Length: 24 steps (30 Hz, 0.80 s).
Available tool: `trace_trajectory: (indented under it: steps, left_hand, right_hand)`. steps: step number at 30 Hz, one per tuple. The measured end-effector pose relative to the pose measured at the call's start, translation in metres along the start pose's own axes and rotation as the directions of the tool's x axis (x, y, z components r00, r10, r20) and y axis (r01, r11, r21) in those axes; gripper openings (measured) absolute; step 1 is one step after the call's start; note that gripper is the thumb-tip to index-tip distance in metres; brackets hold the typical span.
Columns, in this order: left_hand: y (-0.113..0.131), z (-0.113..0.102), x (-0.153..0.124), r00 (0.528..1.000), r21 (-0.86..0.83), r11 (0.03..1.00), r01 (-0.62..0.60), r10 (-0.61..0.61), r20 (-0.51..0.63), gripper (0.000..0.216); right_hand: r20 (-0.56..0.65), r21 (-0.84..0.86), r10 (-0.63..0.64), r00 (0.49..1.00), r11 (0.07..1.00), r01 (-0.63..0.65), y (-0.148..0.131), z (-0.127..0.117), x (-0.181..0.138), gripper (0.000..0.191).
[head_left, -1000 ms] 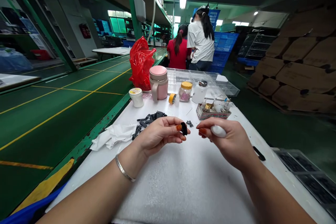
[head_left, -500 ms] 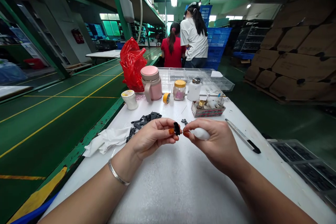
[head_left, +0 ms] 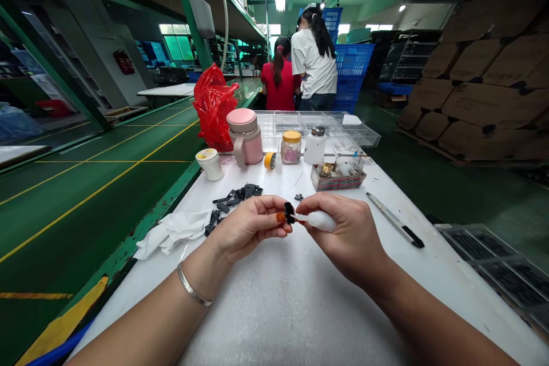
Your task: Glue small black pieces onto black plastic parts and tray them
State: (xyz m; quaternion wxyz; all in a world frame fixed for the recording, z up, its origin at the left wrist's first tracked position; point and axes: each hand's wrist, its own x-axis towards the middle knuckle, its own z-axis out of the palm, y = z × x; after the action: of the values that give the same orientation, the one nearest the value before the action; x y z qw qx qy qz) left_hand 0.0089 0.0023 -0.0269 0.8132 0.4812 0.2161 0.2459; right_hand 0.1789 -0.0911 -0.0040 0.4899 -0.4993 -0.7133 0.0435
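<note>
My left hand [head_left: 253, 226] pinches a small black plastic part [head_left: 289, 213] between thumb and fingers, above the white tabletop [head_left: 274, 303]. In my right hand [head_left: 347, 234] lies a small white dropper bottle [head_left: 322, 221], closed in by thumb and fingers. Its narrow nozzle points left and meets the near side of the black part, or comes very close; I cannot tell which. Just beyond the hands are several tiny dark pieces [head_left: 299, 197]. A pile of black plastic parts [head_left: 238, 195] and a crumpled white cloth [head_left: 174, 231] lie to the left of them.
A utility knife [head_left: 394, 220] lies on the right. Farther back stand a small box of bottles [head_left: 338, 178], a jar [head_left: 291, 147], a white bottle [head_left: 315, 146], a tape roll [head_left: 270, 160], a pink mug [head_left: 245, 137] and a white tub [head_left: 210, 164]. Two people [head_left: 315, 60] are beyond.
The dropper bottle has moved slightly left, and its white nozzle now shows at the black part, where a thin dark tip showed between the hands before. The left hand keeps its pinch.
</note>
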Motion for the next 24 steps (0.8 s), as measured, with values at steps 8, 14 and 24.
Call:
trace_trajectory:
  steps: [8,14,24]
  left_hand:
    - [-0.001,0.006,0.001,0.995,0.086,0.996,-0.032,0.040,-0.097,0.021]
    - [-0.006,0.012,0.001,0.963,0.200,0.966,-0.161,0.198,-0.185,0.023]
    - [-0.006,0.023,-0.003,0.906,0.296,0.919,-0.261,0.339,-0.255,0.017]
  right_hand:
    - [0.038,-0.199,-0.102,0.994,0.974,0.107,0.004,0.007,-0.002,0.020]
    - [0.022,-0.259,-0.145,0.989,0.955,0.146,0.007,0.012,-0.003,0.020]
    - [-0.095,-0.021,0.141,0.985,0.989,-0.144,0.006,0.014,-0.003,0.008]
